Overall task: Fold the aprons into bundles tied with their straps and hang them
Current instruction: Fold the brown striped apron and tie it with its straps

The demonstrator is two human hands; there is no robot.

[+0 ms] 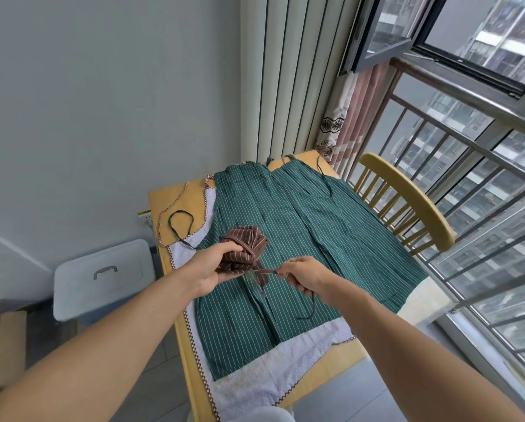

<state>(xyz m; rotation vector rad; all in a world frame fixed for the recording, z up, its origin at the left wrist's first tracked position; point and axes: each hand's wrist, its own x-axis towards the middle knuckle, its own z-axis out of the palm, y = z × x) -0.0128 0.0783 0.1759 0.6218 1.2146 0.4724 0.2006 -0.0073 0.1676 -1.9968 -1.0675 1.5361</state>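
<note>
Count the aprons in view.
3. A brown apron bundled in the left hand; a green apron spread on the table; a white apron beneath it. More may be hidden underneath.

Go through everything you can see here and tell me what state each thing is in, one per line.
Brown apron: rolled into a bundle, gripped by the left hand.
Strap: pulled taut by the right hand.
Green apron: spread flat.
White apron: flat underneath.
Window: open.
Bin: lid on.
</note>
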